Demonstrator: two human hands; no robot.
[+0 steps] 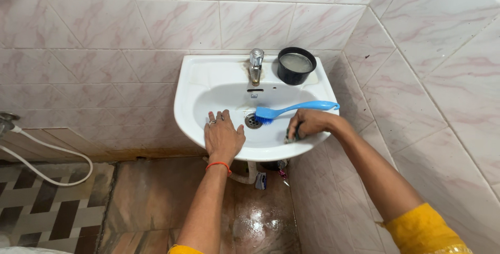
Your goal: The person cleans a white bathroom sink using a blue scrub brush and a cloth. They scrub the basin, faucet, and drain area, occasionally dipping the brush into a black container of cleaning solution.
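1. Right hand [308,124] is clenched round a small dark-green scrub pad [289,137], pressed on the inner wall of the white wash basin [187,105] near its front right rim, about 4 o'clock from the drain [253,121].
2. Left hand [223,135] lies flat, fingers spread, on the front rim at 8 o'clock from the drain; it grasps nothing, only braces.
3. Scrub pad, by judgement: light, soft, squashy, likely wet and slick. Best taken across its width with fingertips and thumb, as the hand has it now.
4. Blue long-handled brush [291,109] lies across the bowl, bristles just beside the drain, handle running out to the right rim at 3 o'clock. It looks like stiff, light plastic; the handle is the place to take hold.
5. Black round tub [296,65] sits on the back ledge at 1 o'clock, right of the metal tap [255,65]. Contents pale; kind not clear.
6. Hard to make out: most of the pad is hidden under the fingers, so its shape and thickness are uncertain. The pipework below the basin is partly screened by the bowl and left arm. Small objects on the wet floor [255,222] beneath are too small to name. A white hose [47,168] runs out of view at the left edge.
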